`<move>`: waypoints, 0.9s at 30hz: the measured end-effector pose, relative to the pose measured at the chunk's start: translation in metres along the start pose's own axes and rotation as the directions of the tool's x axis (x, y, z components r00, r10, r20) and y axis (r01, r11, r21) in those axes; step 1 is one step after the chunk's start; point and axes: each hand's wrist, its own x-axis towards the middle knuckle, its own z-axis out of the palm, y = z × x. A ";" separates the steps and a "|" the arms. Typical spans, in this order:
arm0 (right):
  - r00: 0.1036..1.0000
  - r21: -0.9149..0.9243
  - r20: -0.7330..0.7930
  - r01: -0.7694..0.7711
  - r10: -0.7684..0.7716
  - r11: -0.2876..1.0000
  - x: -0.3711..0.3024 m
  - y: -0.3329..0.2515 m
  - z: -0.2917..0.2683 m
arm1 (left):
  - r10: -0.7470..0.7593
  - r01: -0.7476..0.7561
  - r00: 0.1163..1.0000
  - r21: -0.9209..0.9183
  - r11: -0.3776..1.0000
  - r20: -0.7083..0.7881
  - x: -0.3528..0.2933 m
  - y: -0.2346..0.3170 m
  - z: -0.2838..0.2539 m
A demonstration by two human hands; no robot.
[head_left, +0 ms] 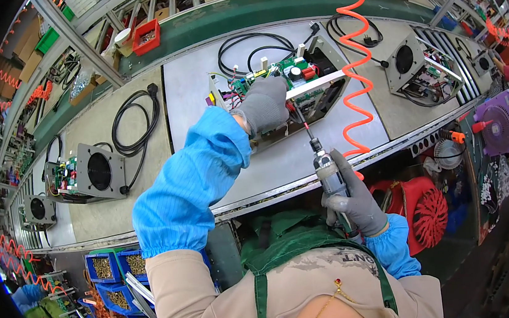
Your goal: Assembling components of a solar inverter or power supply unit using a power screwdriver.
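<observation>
In front of me stands a grey metal chassis (328, 58) packed with green circuit boards (295, 69) and a white bar along one edge. My left hand (264, 104), in a grey glove, rests on its near left side with the fingers curled in; what they hold is hidden. My right hand (358, 201), gloved too, is wrapped round a grey power screwdriver (329, 177). The tool points up and away, its long bit (306, 127) reaching the near side of the chassis. Whether the tip sits on a screw cannot be seen.
An orange coiled hose (356, 89) hangs just right of the chassis. Similar fan units stand left (97, 169) and right (409, 62), with black power cords (134, 131) on the bench. Blue bins (101, 268) of screws are at lower left; a red fan (424, 212) is at lower right.
</observation>
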 end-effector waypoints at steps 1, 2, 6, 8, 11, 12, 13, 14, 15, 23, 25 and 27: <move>1.000 0.001 0.000 0.009 -0.009 1.000 0.000 0.001 0.001 | 0.010 -0.010 1.000 0.005 1.000 -0.013 -0.001 -0.001 0.000; 1.000 0.001 0.001 0.010 -0.010 1.000 0.001 0.002 0.000 | 0.009 -0.009 1.000 0.006 1.000 -0.014 -0.001 0.000 0.000; 1.000 0.093 0.014 0.003 -0.004 0.996 0.001 0.008 -0.004 | 0.034 -0.029 0.993 0.037 0.999 -0.116 -0.010 0.006 0.010; 1.000 0.132 0.003 0.001 -0.001 0.991 0.001 0.009 -0.004 | 0.045 -0.026 0.975 0.087 0.996 -0.218 -0.012 0.012 0.013; 1.000 0.246 0.013 -0.010 0.007 0.969 -0.003 0.005 -0.006 | -0.049 0.058 0.990 0.064 0.996 -0.135 -0.014 0.020 0.008; 1.000 0.266 0.028 -0.017 0.010 0.964 -0.004 0.002 -0.006 | -0.075 0.083 0.986 0.049 0.995 -0.149 -0.013 0.020 0.009; 0.999 0.286 0.043 -0.023 0.012 0.958 -0.004 0.001 -0.007 | -0.100 0.106 0.982 0.033 0.994 -0.162 -0.011 0.020 0.011; 0.999 0.290 0.040 -0.019 0.008 0.957 -0.004 0.000 -0.007 | -0.094 0.102 0.982 0.037 0.994 -0.162 -0.011 0.019 0.012; 0.999 0.214 0.040 -0.016 0.007 0.977 -0.003 -0.001 -0.007 | -0.077 0.081 0.981 0.020 0.996 -0.175 -0.011 0.014 0.014; 1.000 0.059 -0.011 0.007 -0.006 0.998 0.003 0.006 0.000 | -0.026 0.044 0.989 0.116 0.992 -0.147 -0.006 0.014 0.013; 1.000 0.094 0.009 0.015 -0.016 0.995 0.003 0.006 -0.001 | -0.046 0.061 0.989 0.103 0.993 -0.140 -0.006 0.016 0.012; 1.000 0.083 -0.006 0.010 -0.009 0.996 0.002 0.004 0.002 | -0.068 0.080 0.989 0.091 0.993 -0.131 -0.007 0.016 0.012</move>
